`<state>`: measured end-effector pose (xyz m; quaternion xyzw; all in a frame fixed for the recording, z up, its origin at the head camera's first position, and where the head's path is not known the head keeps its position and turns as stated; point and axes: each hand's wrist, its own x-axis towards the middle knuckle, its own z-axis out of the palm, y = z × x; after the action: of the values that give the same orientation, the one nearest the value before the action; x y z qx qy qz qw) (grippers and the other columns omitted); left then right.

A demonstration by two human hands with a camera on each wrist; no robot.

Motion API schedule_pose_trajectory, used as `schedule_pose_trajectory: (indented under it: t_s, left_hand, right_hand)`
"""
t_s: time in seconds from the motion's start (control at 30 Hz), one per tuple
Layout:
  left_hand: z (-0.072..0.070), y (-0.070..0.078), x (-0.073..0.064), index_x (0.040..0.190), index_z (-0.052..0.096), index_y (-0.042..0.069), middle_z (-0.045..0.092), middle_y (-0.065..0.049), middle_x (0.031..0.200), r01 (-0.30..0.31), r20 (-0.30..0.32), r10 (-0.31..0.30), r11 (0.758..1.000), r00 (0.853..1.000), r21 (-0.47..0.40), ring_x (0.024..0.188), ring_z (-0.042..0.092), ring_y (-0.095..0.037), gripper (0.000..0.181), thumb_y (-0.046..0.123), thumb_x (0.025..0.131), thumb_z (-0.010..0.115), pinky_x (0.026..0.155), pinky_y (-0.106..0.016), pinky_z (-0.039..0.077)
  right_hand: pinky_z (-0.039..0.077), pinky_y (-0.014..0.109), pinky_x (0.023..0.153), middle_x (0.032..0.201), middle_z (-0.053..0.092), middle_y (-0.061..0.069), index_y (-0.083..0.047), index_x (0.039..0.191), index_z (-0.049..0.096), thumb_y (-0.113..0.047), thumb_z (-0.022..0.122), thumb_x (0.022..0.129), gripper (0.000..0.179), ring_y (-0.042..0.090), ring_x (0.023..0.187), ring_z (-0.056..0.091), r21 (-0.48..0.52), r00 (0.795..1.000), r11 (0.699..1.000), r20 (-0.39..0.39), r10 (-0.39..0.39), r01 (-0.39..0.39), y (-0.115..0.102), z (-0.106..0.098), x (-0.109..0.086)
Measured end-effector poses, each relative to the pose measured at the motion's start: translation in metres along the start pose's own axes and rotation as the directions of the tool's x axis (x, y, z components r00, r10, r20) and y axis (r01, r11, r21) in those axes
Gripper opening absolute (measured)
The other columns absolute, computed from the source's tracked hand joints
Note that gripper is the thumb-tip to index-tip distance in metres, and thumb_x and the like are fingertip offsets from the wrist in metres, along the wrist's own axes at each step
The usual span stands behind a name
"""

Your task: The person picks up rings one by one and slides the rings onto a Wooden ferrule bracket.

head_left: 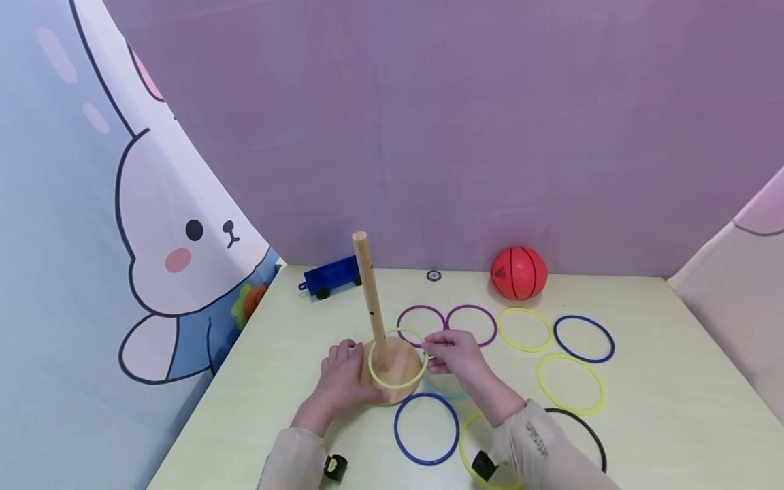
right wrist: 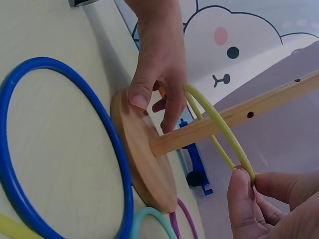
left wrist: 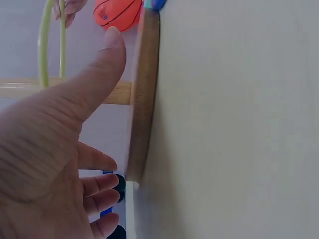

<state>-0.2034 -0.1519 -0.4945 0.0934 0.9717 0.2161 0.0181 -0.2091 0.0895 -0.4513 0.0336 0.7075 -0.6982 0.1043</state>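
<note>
A wooden post (head_left: 370, 292) stands upright on a round wooden base (head_left: 401, 367). A light yellow-green ring (right wrist: 225, 128) encircles the post above the base, its far side tilted in the right wrist view. My right hand (head_left: 456, 354) pinches this ring at its right edge between thumb and fingers. At the left of the base is my left hand (head_left: 343, 378), its thumb stretched over the base's top and its fingers loosely bent by the rim. Partly behind the base lies a teal ring (head_left: 450, 397); a blue ring (head_left: 427, 463) lies in front of it.
Two purple rings (head_left: 471, 306) lie behind the base. Yellow rings (head_left: 603, 395), another blue ring (head_left: 584, 317) and a black ring (head_left: 603, 449) spread rightward. Along the back are a blue toy wagon (head_left: 331, 277), a small round disc (head_left: 433, 275) and a red ball (head_left: 519, 273).
</note>
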Motion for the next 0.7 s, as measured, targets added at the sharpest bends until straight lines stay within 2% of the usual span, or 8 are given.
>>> schedule_pose_trajectory:
  t_s: [0.27,0.53,0.7]
  left_hand:
    - [-0.001,-0.003,-0.002,0.146,0.039,-0.003,0.039,-0.019,0.139,-0.039,0.041,0.037,0.997,0.998,0.062,0.123,0.033,-0.033,0.128,0.076,0.054,0.078,0.099,-0.050,0.033]
    - [-0.001,-0.005,-0.002,0.144,0.041,-0.002,0.042,-0.017,0.133,-0.061,0.060,0.057,0.996,0.997,0.072,0.117,0.036,-0.030,0.127,0.076,0.052,0.079,0.096,-0.047,0.035]
    - [0.001,-0.006,-0.001,0.145,0.042,-0.001,0.042,-0.015,0.131,-0.056,0.060,0.053,0.997,0.997,0.053,0.115,0.036,-0.029,0.126,0.074,0.051,0.081,0.095,-0.047,0.036]
  right_hand:
    - [0.057,0.033,0.060,0.093,0.066,0.027,0.012,0.106,0.064,0.001,0.065,0.090,0.020,0.018,0.059,0.063,-0.008,0.999,0.999,-0.011,0.050,-0.050,0.012,0.005,0.009]
    - [0.057,0.034,0.058,0.082,0.067,0.024,0.012,0.104,0.065,0.004,0.065,0.088,0.018,0.018,0.056,0.063,-0.002,0.998,0.998,-0.010,0.062,-0.062,0.021,0.010,0.013]
    - [0.057,0.034,0.062,0.081,0.068,0.021,0.011,0.106,0.066,0.004,0.065,0.088,0.019,0.018,0.060,0.064,-0.049,0.998,0.997,-0.002,0.062,-0.062,0.028,0.015,0.018]
